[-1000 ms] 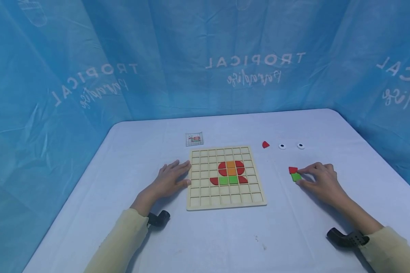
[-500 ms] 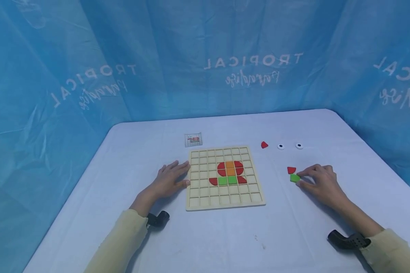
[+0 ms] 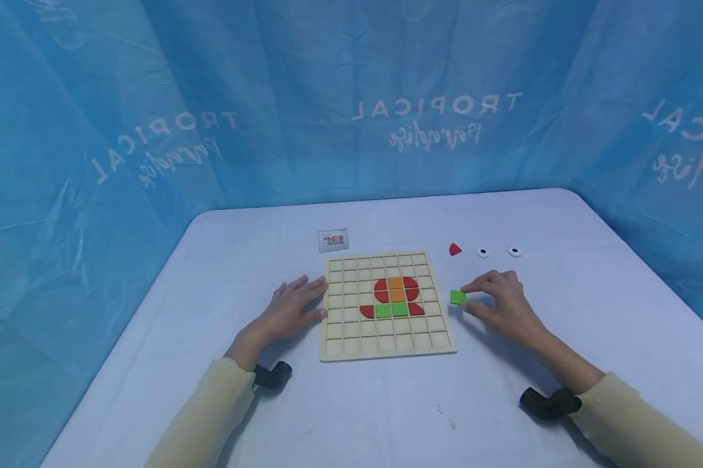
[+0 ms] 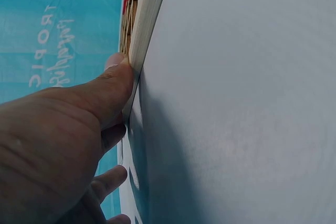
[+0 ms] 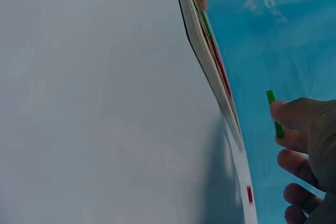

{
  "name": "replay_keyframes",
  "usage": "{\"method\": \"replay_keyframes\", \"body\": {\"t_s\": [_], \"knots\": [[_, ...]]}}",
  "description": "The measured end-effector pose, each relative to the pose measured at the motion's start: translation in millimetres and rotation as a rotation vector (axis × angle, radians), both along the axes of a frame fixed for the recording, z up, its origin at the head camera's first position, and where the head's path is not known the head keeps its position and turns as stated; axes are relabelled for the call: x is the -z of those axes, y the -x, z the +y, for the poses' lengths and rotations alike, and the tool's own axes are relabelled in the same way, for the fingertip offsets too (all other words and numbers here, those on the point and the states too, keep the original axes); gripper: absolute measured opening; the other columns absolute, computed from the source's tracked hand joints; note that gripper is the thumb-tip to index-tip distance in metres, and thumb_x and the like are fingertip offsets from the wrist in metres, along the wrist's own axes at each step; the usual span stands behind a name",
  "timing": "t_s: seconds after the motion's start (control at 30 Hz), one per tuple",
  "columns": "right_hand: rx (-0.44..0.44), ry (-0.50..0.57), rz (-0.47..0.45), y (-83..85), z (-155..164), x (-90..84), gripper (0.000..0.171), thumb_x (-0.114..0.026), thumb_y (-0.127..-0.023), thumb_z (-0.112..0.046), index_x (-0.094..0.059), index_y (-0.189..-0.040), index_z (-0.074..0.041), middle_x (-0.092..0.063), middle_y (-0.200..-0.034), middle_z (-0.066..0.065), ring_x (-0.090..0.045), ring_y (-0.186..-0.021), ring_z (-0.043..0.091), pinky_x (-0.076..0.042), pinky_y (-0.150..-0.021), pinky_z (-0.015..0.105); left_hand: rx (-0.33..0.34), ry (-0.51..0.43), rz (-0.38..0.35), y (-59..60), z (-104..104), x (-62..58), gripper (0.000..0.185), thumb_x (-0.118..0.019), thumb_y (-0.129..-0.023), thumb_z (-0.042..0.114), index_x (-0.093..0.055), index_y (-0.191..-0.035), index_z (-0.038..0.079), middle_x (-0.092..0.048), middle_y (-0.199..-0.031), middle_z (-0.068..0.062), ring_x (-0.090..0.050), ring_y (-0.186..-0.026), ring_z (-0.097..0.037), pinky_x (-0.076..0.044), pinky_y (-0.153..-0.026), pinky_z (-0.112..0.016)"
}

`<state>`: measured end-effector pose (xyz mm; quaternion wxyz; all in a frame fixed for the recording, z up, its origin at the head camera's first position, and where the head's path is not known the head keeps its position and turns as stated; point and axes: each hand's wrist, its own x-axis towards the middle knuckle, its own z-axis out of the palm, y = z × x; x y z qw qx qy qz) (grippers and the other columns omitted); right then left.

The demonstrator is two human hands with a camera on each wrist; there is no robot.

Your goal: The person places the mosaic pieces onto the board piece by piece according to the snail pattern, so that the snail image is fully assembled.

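A wooden grid board [image 3: 351,339] lies in the middle of the pale table and holds a pattern of red, orange and green tiles [image 3: 395,296]. My left hand [image 3: 304,300] lies flat on the table, fingers straight, and its thumb [image 4: 113,85] touches the board's left edge [image 4: 149,19]. My right hand [image 3: 468,299] hovers just right of the board and pinches a green square tile [image 3: 458,297] between thumb and fingers. In the right wrist view the green tile [image 5: 274,114] shows edge-on at the fingertips [image 5: 294,116], close to the board's edge [image 5: 207,51].
A red wedge piece [image 3: 455,249] and two white eye discs [image 3: 483,251] [image 3: 514,251] lie beyond the right hand. A small picture card [image 3: 333,240] sits behind the board. Blue printed curtains [image 3: 351,104] close in the table on three sides.
My right hand has lifted the green tile from beside the red triangle and carried it left, up to the board's right edge. The left hand has stayed put.
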<state>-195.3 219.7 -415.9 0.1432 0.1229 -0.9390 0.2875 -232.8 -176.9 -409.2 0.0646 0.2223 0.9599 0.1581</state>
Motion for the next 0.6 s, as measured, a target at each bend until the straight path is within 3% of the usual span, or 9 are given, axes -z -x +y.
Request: {"method": "replay_keyframes", "body": {"t_s": [0.23,0.6], "knots": [[-0.104,0.038,-0.043,17.0,-60,-2.1,0.03,-0.08,-0.074,-0.021,-0.073,-0.102,-0.012,-0.061,-0.105,0.008,-0.042,-0.107,0.026,-0.037,-0.085,0.044,-0.004,-0.009,-0.003,1.9,-2,2.5,0.061,-0.054,-0.094,0.04,-0.035,-0.147,0.016,-0.03,-0.155,-0.002,-0.018,-0.146,-0.035,-0.01,-0.115,-0.063],[-0.218,0.007,0.025,41.6,-126,3.8,0.021,-0.076,-0.077,-0.023,-0.075,-0.096,-0.014,-0.062,-0.098,0.004,-0.044,-0.095,0.023,-0.034,-0.08,0.041,-0.007,-0.017,-0.021,1.3,-2,1.4,0.062,-0.054,-0.094,0.041,-0.034,-0.147,0.017,-0.029,-0.156,0.0,-0.016,-0.147,-0.034,-0.008,-0.117,-0.062]]}}
